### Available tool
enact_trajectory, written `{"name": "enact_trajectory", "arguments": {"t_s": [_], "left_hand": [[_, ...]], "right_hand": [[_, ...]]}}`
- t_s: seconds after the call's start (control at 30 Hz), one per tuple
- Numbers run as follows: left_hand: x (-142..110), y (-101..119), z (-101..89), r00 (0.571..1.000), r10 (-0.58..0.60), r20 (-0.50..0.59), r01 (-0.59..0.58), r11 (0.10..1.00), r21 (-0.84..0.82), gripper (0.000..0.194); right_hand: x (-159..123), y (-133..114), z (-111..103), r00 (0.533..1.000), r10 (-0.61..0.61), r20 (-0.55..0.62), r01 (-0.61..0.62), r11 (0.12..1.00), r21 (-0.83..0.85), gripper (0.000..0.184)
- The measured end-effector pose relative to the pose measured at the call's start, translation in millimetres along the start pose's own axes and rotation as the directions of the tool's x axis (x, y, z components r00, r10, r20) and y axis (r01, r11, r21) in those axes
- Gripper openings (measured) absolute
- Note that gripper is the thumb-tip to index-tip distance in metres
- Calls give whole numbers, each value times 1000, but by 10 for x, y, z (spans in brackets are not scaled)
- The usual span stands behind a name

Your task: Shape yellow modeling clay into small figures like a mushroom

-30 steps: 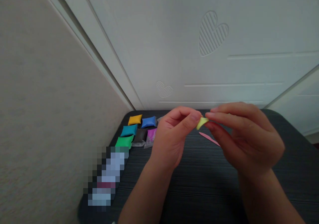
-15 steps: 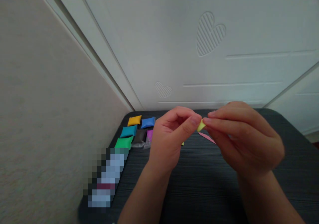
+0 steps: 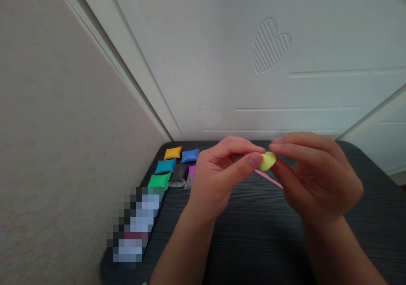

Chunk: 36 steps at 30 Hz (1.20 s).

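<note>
1. Yellow clay piece [image 3: 268, 161] is held up between the two hands, above the dark table [image 3: 247, 226]; its rounded, flattish face is turned toward the camera, and its long axis can hardly be told from so nearly round an outline.
2. Any writing on the oblong object [image 3: 139, 221] at the table's left edge is hidden by pixelation; on the green packet [image 3: 159, 180], teal packet [image 3: 165, 166], orange packet [image 3: 173, 153], blue packet [image 3: 190, 156], black packet [image 3: 179, 172] and magenta packet [image 3: 192, 171], lettering cannot be made out.
3. By the left hand [image 3: 218, 171], the clay's left side is pinched between thumb and forefinger.
4. By the right hand [image 3: 311, 173], half open with curved fingers, the clay's right edge is met at the fingertips; whether it is gripped or merely touched cannot be told.
5. Below, the slender pink tool [image 3: 268, 178] is laid slantwise on the table, partly covered by the right hand.
</note>
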State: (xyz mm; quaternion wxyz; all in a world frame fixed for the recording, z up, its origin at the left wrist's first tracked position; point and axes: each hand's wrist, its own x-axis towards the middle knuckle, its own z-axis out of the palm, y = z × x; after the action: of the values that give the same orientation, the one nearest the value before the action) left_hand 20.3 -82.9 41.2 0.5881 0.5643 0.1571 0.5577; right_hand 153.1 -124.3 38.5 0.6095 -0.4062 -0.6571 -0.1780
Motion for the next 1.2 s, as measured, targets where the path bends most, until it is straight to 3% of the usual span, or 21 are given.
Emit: {"name": "enact_trajectory", "arguments": {"t_s": [0.13,0.37,0.87,1.2], "left_hand": [[-7,13,0,1000,0,4,0,1000,25,8],[-27,5,-15,992,-118,-32,118,993,-30,10],[-8,-4,-36,997,-67,30,68,997,-26,12],[-6,-5,-34,993,-120,20,121,992,-41,10]], "right_hand": [[1,0,2,1000,19,24,-19,999,26,33],[5,35,-27,995,-88,56,87,996,17,35],[6,47,-40,995,-50,84,52,999,-15,33],[16,39,-51,990,-50,133,51,999,-6,35]]}}
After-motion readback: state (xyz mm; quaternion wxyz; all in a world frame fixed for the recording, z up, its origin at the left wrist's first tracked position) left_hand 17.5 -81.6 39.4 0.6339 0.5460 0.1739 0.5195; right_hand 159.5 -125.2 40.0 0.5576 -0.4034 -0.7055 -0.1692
